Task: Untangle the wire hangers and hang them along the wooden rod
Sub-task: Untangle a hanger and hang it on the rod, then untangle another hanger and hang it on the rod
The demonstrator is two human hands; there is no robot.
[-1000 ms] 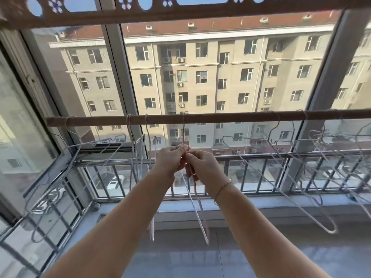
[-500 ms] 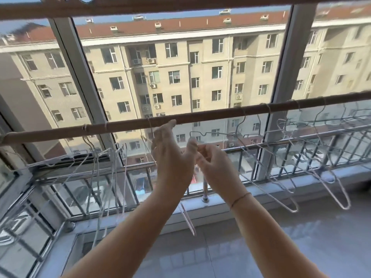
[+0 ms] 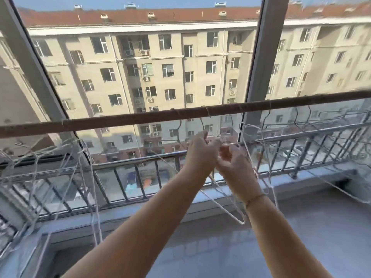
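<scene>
Left hand (image 3: 200,157) and right hand (image 3: 234,167) meet mid-scene, each pinching thin wire at the top of a hanger (image 3: 240,220) that dangles below them, with the wooden rod (image 3: 140,120) running left-right just above, left hand slightly nearer it.

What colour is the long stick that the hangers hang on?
Brown. The wooden rod shows best in the head view, the only view here.
</scene>
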